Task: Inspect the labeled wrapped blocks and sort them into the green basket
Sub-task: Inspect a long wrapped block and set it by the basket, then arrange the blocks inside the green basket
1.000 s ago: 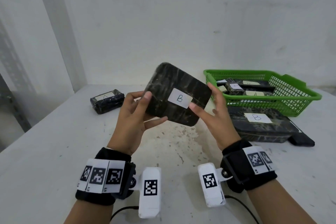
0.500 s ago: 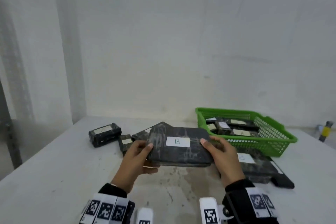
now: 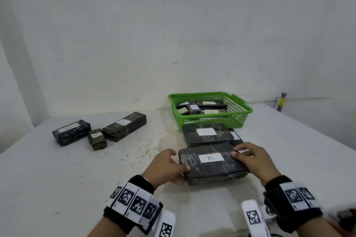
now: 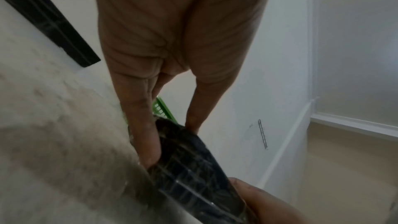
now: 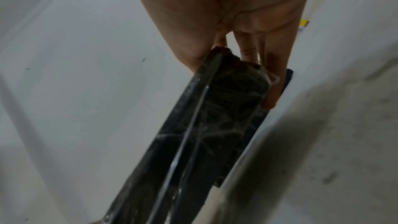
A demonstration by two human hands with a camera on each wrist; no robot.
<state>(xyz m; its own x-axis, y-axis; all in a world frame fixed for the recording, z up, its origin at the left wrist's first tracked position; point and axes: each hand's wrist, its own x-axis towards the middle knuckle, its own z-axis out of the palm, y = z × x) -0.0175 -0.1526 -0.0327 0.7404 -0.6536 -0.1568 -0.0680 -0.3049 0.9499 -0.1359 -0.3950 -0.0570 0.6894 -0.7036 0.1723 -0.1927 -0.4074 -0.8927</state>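
- The surface (image 3: 57,169) is a pale, speckled and stained top that runs back to a plain white wall (image 3: 173,34); a corner of the room closes it in at far left.
- At far right, past the surface's edge, a small yellow-banded object (image 3: 280,102) stands against the wall; it is too small to tell what it is.
- The green basket (image 3: 238,119) sits at far centre-right, with several dark wrapped blocks lying flat inside; their white labels are too small to read.
- Just near of the basket, touching its front wall, a flat wrapped block (image 3: 207,134) lies on a thin dark sheet (image 3: 238,139).
- Nearest of all, the B block (image 3: 211,165) is held low over the surface, level, its label up.
- The left hand (image 3: 165,167) has its grip pinching the block's left end, thumb on top and fingers under.
- The right hand (image 3: 254,161) has its grip curled on the right end, fingertips pressing the top.
- At far left, well apart from the basket, lie three more wrapped blocks: a stubby block (image 3: 71,132), a small block (image 3: 97,139) and a long block (image 3: 125,127), close together.
- Bare surface spreads between that group and the hands, and along the right side to the edge.
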